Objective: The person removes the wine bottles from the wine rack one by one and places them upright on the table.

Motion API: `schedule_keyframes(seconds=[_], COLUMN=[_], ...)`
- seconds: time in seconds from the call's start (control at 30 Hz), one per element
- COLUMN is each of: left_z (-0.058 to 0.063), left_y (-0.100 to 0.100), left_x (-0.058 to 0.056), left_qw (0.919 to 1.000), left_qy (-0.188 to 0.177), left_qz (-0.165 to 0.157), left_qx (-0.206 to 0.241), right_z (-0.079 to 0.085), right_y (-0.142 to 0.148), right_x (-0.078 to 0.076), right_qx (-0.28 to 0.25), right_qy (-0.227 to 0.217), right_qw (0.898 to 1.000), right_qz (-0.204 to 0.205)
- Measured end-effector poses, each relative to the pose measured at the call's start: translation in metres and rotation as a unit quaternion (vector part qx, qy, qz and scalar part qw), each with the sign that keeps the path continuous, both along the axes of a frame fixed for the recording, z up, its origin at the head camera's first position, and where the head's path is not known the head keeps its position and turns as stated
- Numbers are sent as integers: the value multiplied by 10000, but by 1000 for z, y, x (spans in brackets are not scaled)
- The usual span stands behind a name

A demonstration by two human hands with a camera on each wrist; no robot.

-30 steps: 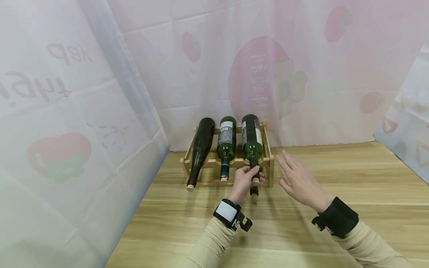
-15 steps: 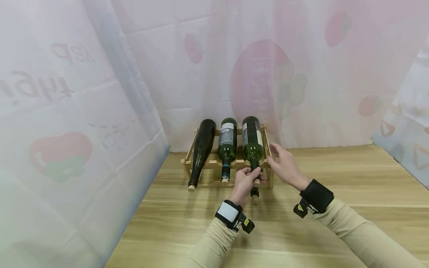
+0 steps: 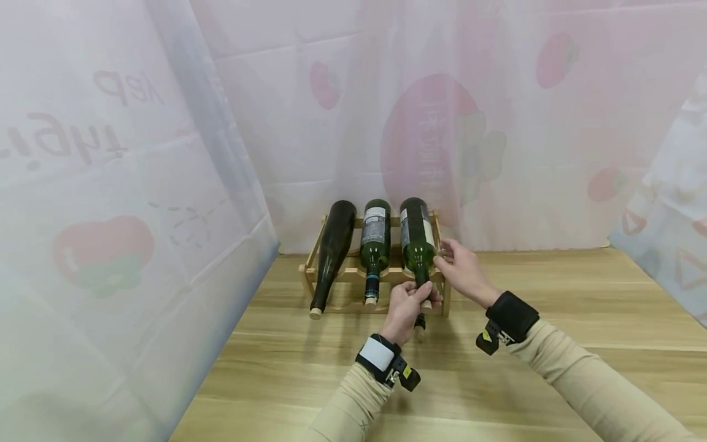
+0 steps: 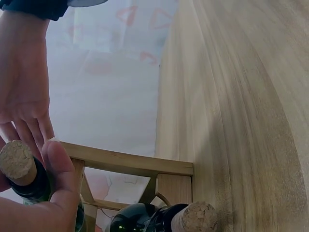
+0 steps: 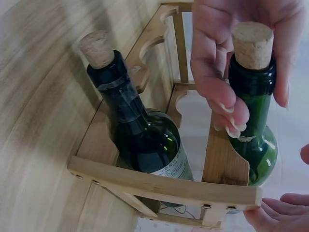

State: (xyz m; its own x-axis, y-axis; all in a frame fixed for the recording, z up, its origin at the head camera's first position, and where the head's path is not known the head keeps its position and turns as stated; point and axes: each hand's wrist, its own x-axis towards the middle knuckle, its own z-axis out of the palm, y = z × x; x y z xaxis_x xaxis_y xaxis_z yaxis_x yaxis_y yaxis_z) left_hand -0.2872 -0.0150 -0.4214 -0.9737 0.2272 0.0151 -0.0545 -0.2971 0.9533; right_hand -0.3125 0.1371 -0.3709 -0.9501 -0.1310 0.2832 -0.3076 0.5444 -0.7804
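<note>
My left hand (image 3: 405,313) grips the neck of a corked green wine bottle (image 3: 418,236) between thumb and fingers. This bottle lies on the right side of the top tier of a wooden wine rack (image 3: 348,274), its neck facing me. In the right wrist view, its cork (image 5: 252,46) pokes up between the left fingers and thumb. My right hand (image 3: 465,274) is at the rack's right end, fingers fairly straight; in the right wrist view its fingertips touch the top corner of the frame. Below the gripped bottle, another corked bottle (image 5: 145,137) rests in the lower tier.
Two more bottles share the top tier: a dark slender bottle (image 3: 337,239) at the left and a labelled green bottle (image 3: 374,236) in the middle. The rack stands on a wood-grain table (image 3: 309,380), close to a printed white curtain (image 3: 331,141) behind and to the left.
My right hand has come left from beside the rack to its right end, near the bottle's shoulder. My left hand keeps its hold on the neck. The head view has shifted slightly.
</note>
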Motion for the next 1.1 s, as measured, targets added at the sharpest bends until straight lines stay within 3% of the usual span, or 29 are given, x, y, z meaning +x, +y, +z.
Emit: schedule_keyframes(seconds=[0.27,0.67,0.87,1.1], left_z=[5,26,34,42], left_y=[4,13,17,24], left_x=[1,13,21,32], left_qw=[9999,9993,9992,9990], left_qy=[130,318,334,439], left_qz=[10,-126,-142,-82], left_qx=[-77,138,143,9], right_z=[3,16,18,22], right_y=[4,10,18,22], right_x=[-12,-29,-34,-30], right_qx=[-135,-851,-1567,-2165], right_qy=[-368,-904,-1064,-1215], right_qw=[9992,9922,9808,9660], right_qz=[-52,77,455,727])
